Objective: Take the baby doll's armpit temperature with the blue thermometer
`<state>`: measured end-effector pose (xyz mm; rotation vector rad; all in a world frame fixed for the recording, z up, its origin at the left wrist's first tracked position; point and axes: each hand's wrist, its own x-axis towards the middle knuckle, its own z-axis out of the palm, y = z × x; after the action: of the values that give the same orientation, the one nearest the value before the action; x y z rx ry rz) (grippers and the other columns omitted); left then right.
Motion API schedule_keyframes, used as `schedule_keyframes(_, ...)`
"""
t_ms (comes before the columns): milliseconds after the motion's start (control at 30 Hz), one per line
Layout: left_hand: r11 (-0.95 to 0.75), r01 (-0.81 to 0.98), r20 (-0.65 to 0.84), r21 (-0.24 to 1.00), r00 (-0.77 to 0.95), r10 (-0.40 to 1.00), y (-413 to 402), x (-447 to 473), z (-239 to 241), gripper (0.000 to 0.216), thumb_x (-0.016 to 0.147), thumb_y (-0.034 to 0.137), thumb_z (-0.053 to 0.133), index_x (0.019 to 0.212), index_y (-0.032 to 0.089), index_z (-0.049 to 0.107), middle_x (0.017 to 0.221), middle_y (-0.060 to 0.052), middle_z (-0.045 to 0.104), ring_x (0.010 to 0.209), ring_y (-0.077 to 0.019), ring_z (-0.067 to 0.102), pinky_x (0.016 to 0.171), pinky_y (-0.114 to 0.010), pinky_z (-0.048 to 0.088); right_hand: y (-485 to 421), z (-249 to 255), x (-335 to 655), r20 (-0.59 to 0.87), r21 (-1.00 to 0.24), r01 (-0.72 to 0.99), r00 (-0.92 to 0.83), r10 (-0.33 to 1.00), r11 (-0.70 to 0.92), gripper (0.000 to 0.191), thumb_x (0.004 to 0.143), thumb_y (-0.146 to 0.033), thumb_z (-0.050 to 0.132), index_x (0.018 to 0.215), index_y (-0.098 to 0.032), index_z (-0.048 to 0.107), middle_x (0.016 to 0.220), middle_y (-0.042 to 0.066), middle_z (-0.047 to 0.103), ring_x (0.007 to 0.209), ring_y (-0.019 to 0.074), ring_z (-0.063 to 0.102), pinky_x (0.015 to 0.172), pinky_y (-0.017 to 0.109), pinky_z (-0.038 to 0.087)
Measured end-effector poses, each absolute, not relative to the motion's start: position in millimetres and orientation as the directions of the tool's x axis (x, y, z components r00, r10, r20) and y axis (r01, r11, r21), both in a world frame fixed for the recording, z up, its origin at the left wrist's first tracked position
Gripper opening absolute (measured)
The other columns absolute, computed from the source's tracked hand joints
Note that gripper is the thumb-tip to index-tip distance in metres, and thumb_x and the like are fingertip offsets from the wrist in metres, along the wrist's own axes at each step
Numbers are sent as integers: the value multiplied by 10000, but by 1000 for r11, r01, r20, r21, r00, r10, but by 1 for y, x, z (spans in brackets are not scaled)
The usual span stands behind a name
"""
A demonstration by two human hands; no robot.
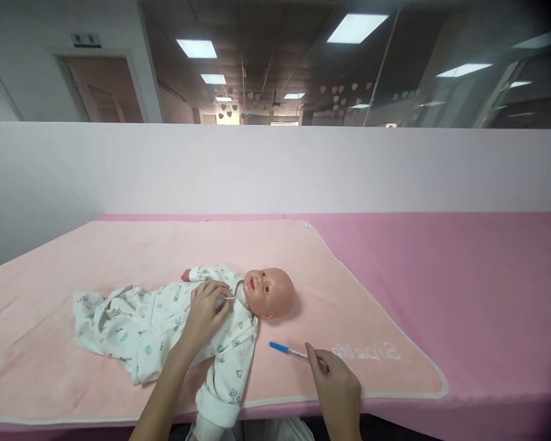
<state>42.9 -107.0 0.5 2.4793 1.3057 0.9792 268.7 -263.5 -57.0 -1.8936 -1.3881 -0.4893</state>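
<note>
Doll [165,312] lying along tabletop's [441,275] front edge, left of centre. Left hand [207,309] pinching thin white strip [229,298], perhaps cord, at collar [241,294]; light touch suiting best. Right hand [335,376] gripping pen [297,353], ideally clearing sleeve [234,361].

Pink table cover [496,288] is partly overlaid by a peach mat [96,251], pale-edged, with white lettering [366,352] printed reversed near its right corner. Table is backed by a plain white low wall [275,168], above which a dark ceiling [275,27] is seen, set with lit panels [358,28], with small heart shapes [355,86] hung farther back. At upper left, a brownish door [105,92] is topped by a small sign [86,40], text unreadable.
</note>
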Motion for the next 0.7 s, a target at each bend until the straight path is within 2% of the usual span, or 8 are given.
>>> schedule_keyframes(233,-550,656,447,517,342,827,-107,45,-12,177,857,249,388,876,210,559,953,-42,625,979,-221,505,891,-360,322,-237,-52,261,694,-108,981,188,695,-158,426,916,-318,400,530,-210,542,486,30,525,557,166,492,556,286,310)
schedule_keyframes(367,-566,638,463,521,346,816,-108,46,-13,175,873,220,358,870,204,532,916,-40,617,910,-209,518,866,-369,336,-231,-51,262,688,-77,985,165,707,-154,397,903,-289,416,532,-205,529,511,29,517,590,169,472,560,286,299)
schedule_keyframes(467,-582,631,487,512,345,802,-110,46,-11,186,890,210,338,876,205,523,909,-37,615,878,-204,522,880,-385,331,-230,-39,257,665,-162,979,202,719,-126,351,884,-282,434,558,-198,531,590,33,555,623,168,475,568,277,308)
schedule_keyframes(600,-605,625,519,494,346,782,-111,46,-10,179,892,196,348,887,213,525,895,-24,616,861,-196,525,891,-382,326,-215,-4,226,582,-442,896,249,774,44,264,856,-295,489,628,-194,575,635,9,588,628,133,516,575,235,345)
schedule_keyframes(700,-614,619,533,489,345,773,-109,44,-13,177,889,207,354,876,214,530,871,-20,622,846,-199,523,888,-386,329,-188,12,189,499,-587,789,176,849,181,201,828,-248,514,648,-192,583,626,-21,592,548,89,507,535,204,342)
